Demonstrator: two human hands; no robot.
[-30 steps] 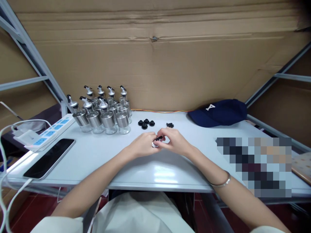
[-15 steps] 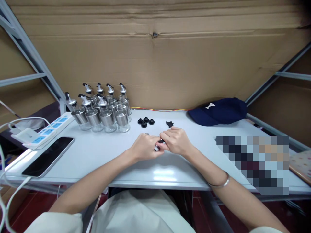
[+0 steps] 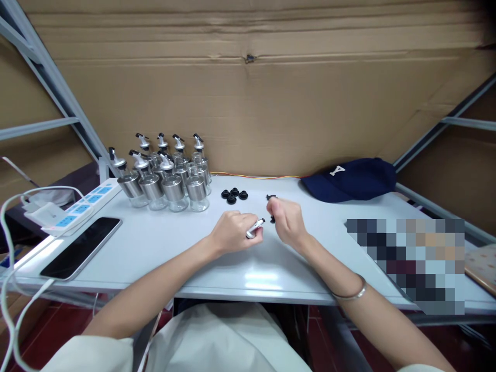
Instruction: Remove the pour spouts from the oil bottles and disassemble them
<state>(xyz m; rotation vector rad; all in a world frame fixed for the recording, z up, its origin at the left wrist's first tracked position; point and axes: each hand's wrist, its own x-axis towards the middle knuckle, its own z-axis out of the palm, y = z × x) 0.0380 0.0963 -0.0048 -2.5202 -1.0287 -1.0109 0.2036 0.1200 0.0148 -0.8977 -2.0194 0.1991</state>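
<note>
My left hand [image 3: 234,232] is closed around a silver pourer spout [image 3: 253,229] with a black tip, which sticks out past the thumb toward the right. A short distance to its right, my right hand [image 3: 289,222] is curled in a pinch. A small black plastic piece [image 3: 273,219] shows at the left side of its fingers; its exact shape is hidden. Just behind the right hand lies a little pile of small black parts [image 3: 271,197], partly covered by the fingers. Several black ring-shaped stoppers [image 3: 231,199] lie grouped farther back on the white table [image 3: 174,258].
Several glass and steel oil bottles [image 3: 174,192], some with pourers, stand at the back left. A phone [image 3: 81,248] and a power strip [image 3: 83,206] with cables are at the left. A navy cap [image 3: 352,180] lies back right, near a blurred-out patch [image 3: 406,263]. Cardboard [image 3: 248,113] rises behind.
My hands were together at the spout and are now apart. The right hand has moved slightly right, showing a black piece at its fingers. The left hand still holds the spout.
</note>
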